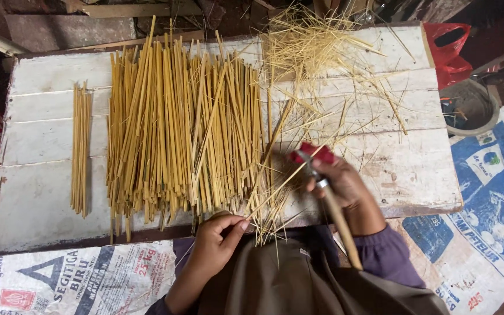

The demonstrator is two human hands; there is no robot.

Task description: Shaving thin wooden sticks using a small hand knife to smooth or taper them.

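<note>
On the worktop: a white-painted plank worktop (42, 192) carries a broad heap of yellow bamboo strips (176, 128), laid roughly parallel and running away from the person.
Small bundle: a narrow, tidy group of strips (80, 149) lies well apart to the left of the heap.
Shavings: a loose tangle of thin pale fibres (322, 64) spreads over the far right part of the planks.
Strip in hand: one long strip (270, 156) slants from the near edge up toward the shavings, crossing the right border of the heap.
Left hand: the left hand (217, 242) pinches the strip's near end between thumb and fingertips, just at the worktop's near edge.
Right hand: the right hand (345, 186) is closed round a knife (322, 189) with a long pale wooden handle and a red-wrapped head, the blade end meeting the strip.
Doing it well: I judge the strip wants a firm, steady pinch low down, the blade kept at a shallow angle and drawn along the grain away from the holding fingers, so the fibres peel off thin rather than the strip splitting.
Risk: a steep blade could bite in or skid toward the left fingertips.
Around: printed woven sacks (491, 192) cover the floor; a red plastic bag (447, 49) hangs at the far right corner.
</note>
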